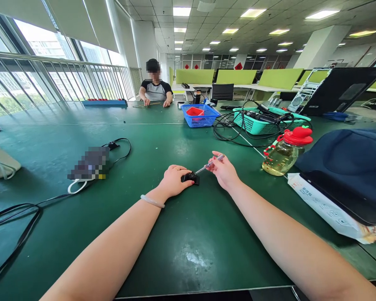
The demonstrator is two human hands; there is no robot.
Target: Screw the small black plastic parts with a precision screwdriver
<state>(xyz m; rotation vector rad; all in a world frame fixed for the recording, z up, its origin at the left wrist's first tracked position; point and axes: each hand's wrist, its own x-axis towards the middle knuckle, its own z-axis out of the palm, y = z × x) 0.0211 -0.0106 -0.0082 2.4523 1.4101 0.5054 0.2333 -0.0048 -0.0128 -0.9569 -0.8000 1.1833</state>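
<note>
Left forearm (109, 246) showing bare, smooth, rounded, milky-pale bangle (152, 201) circling the left wrist (160, 195), dark red polish (193, 182) colouring the thumbnail of the left hand (174, 180), right forearm (275, 221) likewise showing bare, red polish also tinting nails (211, 160) on the right hand (224, 173)

The green tabletop (219, 234) was glossy, with a pale scuff near its front edge and thin seams. A small black part (195, 181) sat near the middle. To the left lay a beige object (1, 161), a black cable (24, 238) and a pixelated item (89, 164). Farther back stood a long blue tray (105, 103), a blue basket (203, 122) and a green basket (257, 126). On the right, a red-lidded bottle (278, 159) stood beside a dark-blue cloth item (347, 150); a white packet (319, 205) lay nearer.
</note>
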